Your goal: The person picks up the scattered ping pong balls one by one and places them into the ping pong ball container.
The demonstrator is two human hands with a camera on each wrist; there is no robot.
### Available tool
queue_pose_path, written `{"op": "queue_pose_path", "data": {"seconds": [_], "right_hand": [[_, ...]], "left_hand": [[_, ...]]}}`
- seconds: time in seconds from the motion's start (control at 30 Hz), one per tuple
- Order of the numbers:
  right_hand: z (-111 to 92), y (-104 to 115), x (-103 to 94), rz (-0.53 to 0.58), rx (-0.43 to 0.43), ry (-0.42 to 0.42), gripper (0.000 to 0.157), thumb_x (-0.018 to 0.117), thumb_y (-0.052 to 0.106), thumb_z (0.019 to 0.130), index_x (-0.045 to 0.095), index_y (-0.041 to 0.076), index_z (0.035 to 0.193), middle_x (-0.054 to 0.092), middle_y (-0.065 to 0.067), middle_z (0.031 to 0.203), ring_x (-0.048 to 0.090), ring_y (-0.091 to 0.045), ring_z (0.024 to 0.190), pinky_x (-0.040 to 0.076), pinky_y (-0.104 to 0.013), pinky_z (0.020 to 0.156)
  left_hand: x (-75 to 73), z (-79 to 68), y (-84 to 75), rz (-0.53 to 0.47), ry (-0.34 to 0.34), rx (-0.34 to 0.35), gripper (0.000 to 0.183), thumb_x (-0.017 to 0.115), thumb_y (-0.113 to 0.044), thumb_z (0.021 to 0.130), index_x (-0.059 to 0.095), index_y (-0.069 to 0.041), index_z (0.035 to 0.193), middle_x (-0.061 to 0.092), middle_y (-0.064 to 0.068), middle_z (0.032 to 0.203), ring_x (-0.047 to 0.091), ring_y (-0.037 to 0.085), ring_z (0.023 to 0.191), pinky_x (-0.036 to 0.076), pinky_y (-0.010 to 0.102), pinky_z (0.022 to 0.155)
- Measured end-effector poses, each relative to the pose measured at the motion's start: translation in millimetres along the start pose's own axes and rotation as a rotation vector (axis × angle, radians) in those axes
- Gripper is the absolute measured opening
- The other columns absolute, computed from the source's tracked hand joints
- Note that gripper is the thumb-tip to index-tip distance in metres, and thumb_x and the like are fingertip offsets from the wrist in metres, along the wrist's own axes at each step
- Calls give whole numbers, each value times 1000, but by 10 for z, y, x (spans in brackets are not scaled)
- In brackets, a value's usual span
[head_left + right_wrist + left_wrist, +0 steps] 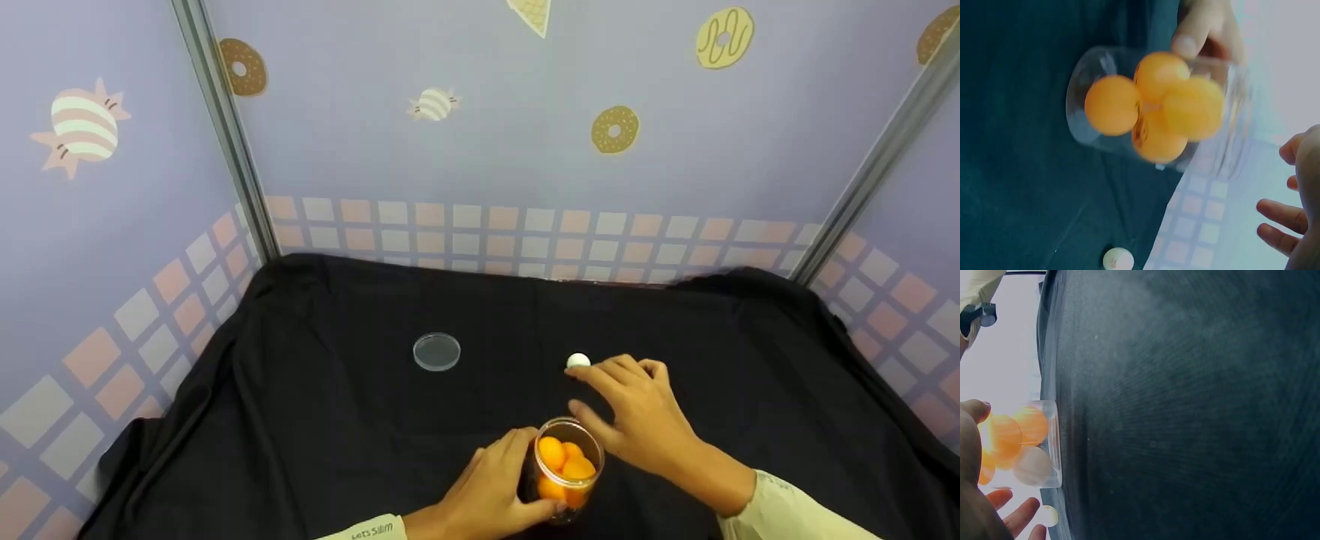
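My left hand (pixel 491 484) grips a clear jar (pixel 1080 95) round its left side, thumb in front and fingers behind. Several orange ping-pong balls (pixel 551 452) lie inside it, and a pale ball (pixel 1032 466) shows low in the jar in the left wrist view. Beyond the jar, a white ping-pong ball (pixel 578 361) lies on the black cloth. My right hand (pixel 637 409) hovers near it with relaxed fingers, the index fingertip overlapping the ball's near edge in the head view. In the right wrist view its fingers (pixel 1280 216) are spread and hold nothing.
A round clear lid (pixel 436 352) lies on the black cloth (pixel 360 390), left of the white ball. Patterned walls (pixel 465 150) with metal corner posts (pixel 225 127) stand at the back and both sides. The cloth bunches up along its edges.
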State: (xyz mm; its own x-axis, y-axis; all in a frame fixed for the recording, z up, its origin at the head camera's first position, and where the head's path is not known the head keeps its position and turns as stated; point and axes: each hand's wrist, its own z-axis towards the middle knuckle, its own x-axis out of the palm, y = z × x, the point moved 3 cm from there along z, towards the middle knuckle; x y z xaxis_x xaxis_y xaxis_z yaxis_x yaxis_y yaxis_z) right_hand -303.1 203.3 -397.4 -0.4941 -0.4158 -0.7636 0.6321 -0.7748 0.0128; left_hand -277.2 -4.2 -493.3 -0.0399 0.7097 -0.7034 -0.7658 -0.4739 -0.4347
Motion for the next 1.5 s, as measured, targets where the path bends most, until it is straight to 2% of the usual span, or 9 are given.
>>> {"op": "queue_pose_path", "data": {"seconds": [0.27,0.6,0.8,1.13,1.5], "right_hand": [[128,-313,279,-44,100,-10,36,72,39,92,69,28,126,73,6,114,60,-18,104,36,-49,86],[207,-711,709,-75,275,78,40,71,40,92,66,28,130,72,-2,123,57,-27,112,34,-57,89],[185,-882,918,-105,335,132,39,70,41,92,66,28,128,72,-6,123,57,-30,113,35,-60,89],[107,-1017,1177,-116,399,247,40,70,42,92,66,26,128,72,-10,122,57,-35,112,35,-65,88],[-5,-1079,1327,-158,407,349,33,74,39,89,66,22,117,74,-11,106,59,-35,103,38,-69,84]], "left_hand": [[3,7,-3,19,-12,17,72,75,-56,86,50,-10,135,64,0,120,66,11,102,59,32,84],[-4,3,-9,58,-31,31,73,76,-57,84,50,-11,134,65,0,119,67,13,102,59,32,85],[4,2,-3,40,-36,26,72,77,-56,84,50,-13,134,65,-1,117,66,11,101,58,31,85],[7,-3,6,33,-26,15,73,77,-56,84,50,-13,135,65,-1,118,66,11,101,58,29,86],[3,-3,6,33,-21,6,74,77,-57,84,50,-12,135,65,-1,118,66,11,102,58,31,86]]}}
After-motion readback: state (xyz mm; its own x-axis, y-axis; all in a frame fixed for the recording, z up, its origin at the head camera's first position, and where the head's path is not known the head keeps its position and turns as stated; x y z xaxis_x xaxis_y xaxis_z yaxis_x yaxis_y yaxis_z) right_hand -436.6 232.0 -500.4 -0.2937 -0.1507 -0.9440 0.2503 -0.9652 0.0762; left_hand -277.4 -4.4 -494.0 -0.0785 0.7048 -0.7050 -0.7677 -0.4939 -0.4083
